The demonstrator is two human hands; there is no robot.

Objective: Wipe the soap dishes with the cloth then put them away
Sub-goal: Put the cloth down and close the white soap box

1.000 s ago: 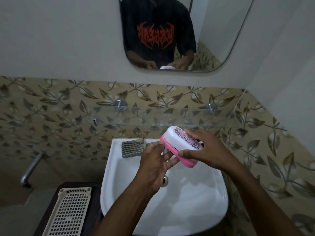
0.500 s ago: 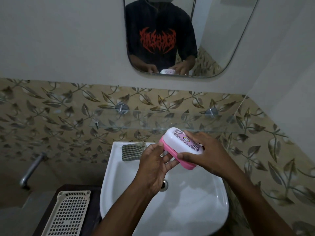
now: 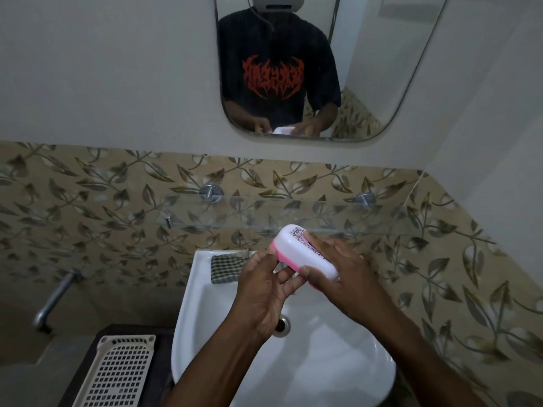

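A closed soap dish (image 3: 302, 254) with a white patterned lid and a pink base is held tilted above the white sink (image 3: 202, 295). My right hand (image 3: 343, 277) grips it from the right, fingers over the lid and thumb at its near end. My left hand (image 3: 264, 292) touches the pink base from the left and below with its fingertips. A dark checked cloth (image 3: 227, 267) lies folded on the sink's back left rim, apart from both hands.
A glass shelf (image 3: 223, 215) on two metal pegs runs along the leaf-patterned tiles just beyond the soap dish. A cream perforated basket (image 3: 117, 374) sits on a dark stand left of the sink. A metal tap (image 3: 55, 298) sticks out at the left. A mirror (image 3: 382, 83) hangs above.
My right hand has slid further over the soap dish lid, covering more of the pattern. The dish stays held over the sink, and the cloth has not moved.
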